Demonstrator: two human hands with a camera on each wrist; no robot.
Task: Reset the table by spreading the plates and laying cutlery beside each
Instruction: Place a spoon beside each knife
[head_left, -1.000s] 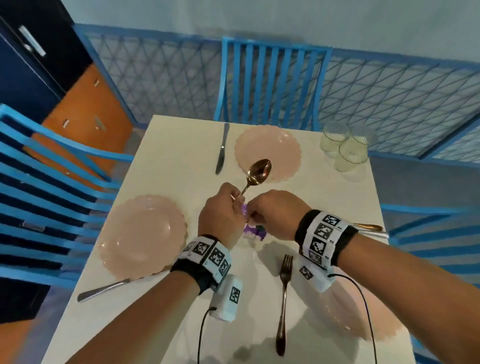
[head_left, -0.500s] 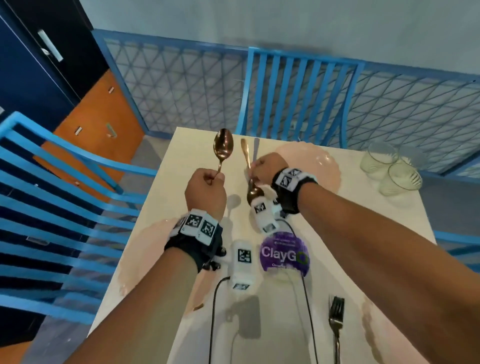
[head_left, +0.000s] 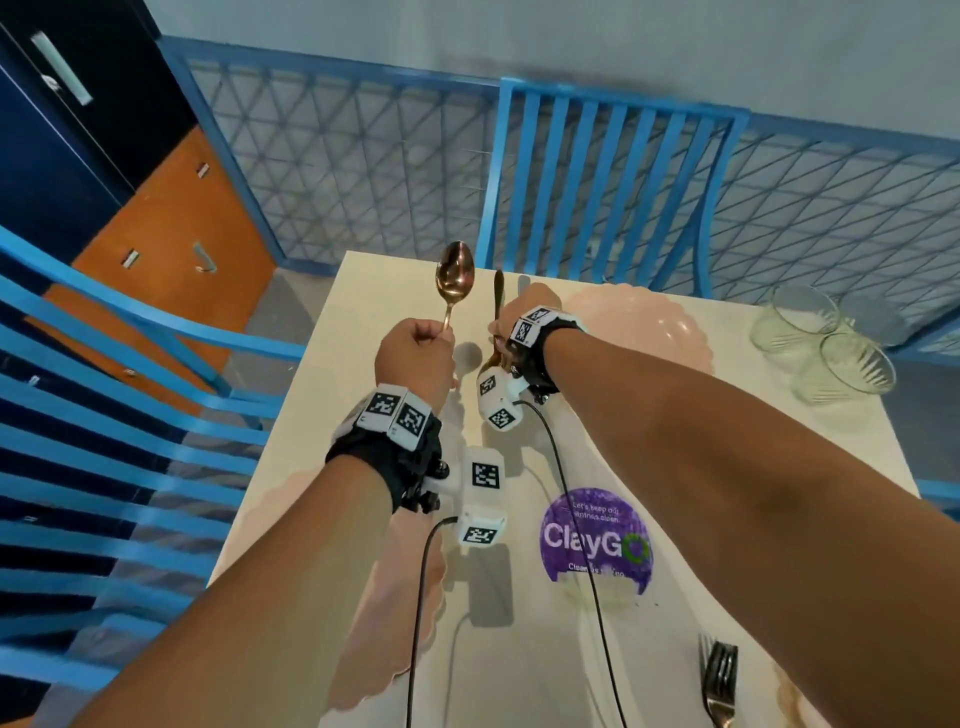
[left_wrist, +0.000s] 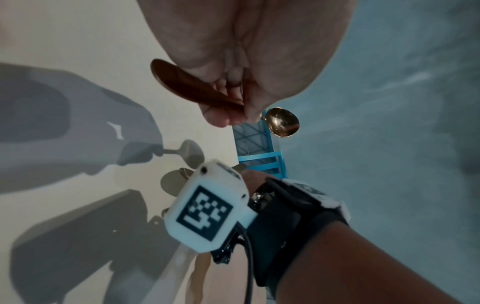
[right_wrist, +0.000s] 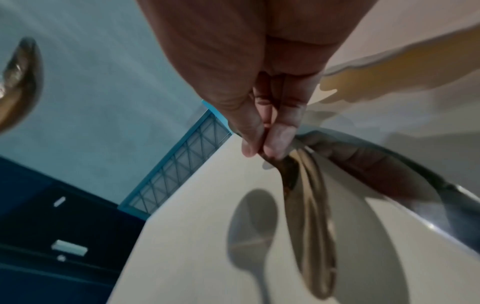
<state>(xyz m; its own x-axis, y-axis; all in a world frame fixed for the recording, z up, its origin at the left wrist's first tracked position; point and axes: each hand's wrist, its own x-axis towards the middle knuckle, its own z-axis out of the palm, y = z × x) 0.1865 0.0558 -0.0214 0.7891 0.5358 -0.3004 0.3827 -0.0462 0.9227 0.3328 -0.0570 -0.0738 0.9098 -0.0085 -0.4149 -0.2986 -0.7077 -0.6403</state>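
Left hand (head_left: 415, 358) fisted around handle of a copper-coloured metal spoon (head_left: 455, 280), bowl up, above the cream counter (head_left: 332, 395). Right hand (head_left: 519, 325) pinches second copper spoon (right_wrist: 309, 205) (bowl hanging down) just beside the far scalloped pink plate (head_left: 670, 332); silver fork (head_left: 719, 680) near edge.

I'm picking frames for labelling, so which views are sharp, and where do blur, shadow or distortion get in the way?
Head view: sharp, with wide-angle bending of the blue chairs. Left wrist view: the left hand is soft and dim, and hard shadows fall on the table. Right wrist view: the spoon held by the right hand is smeared.
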